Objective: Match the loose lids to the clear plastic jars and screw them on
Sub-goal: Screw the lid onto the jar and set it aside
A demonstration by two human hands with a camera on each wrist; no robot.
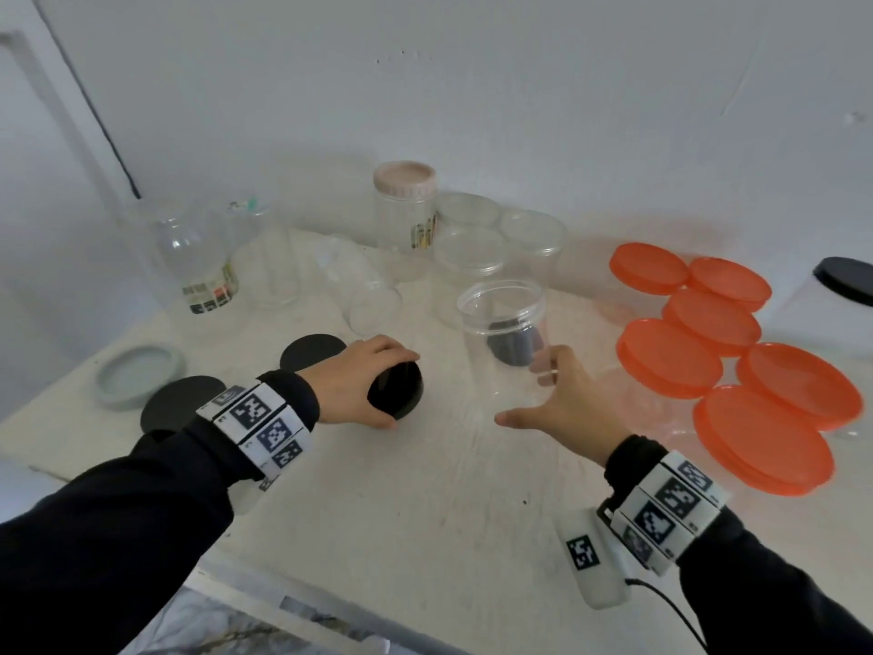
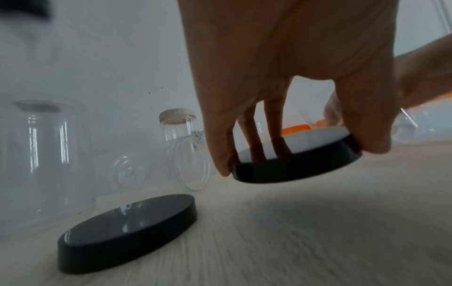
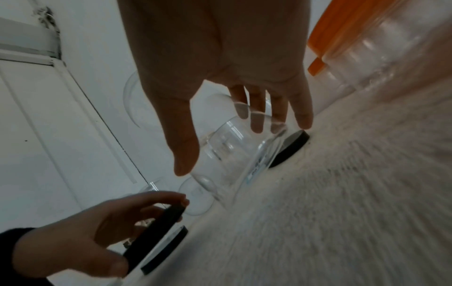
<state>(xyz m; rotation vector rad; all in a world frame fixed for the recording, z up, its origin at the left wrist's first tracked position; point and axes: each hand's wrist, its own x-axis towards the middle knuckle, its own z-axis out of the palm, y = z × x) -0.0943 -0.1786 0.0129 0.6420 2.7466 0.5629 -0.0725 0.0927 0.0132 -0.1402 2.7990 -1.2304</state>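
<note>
From head height we look forward and down across the table (image 1: 425,512) toward the far wall. At the left wrist we sit low and close, facing along the fingers (image 2: 254,135). At the right wrist we look tilted past the palm. All 3 views share the held black lid (image 1: 396,389).

- soft, even, cool daylight; head view bright but slightly hazy.
- wrist views dimmer, each hand (image 2: 293,58) backlit and dark.
- bench (image 3: 367,212) grain streaked with motion blur.
- black lid (image 2: 127,232) shows pale glare.
- straight lines bend at the edges.
</note>
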